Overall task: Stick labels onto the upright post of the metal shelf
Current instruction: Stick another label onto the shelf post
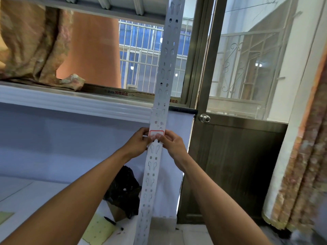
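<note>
Nearest the camera, two bare forearms reach up; the left hand (138, 141) and right hand (172, 145) each pinch a side of a red-bordered label (156, 133) against the perforated upright post (159, 103); beyond stands a door with a round knob (204, 118).

I see a white label (156, 133) w/ red border flat on the grey slotted upright post (163, 82), approx mid-height.

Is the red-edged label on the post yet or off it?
On: the label lies flat across the post, left hand and right hand pressing its lower edge.
</note>
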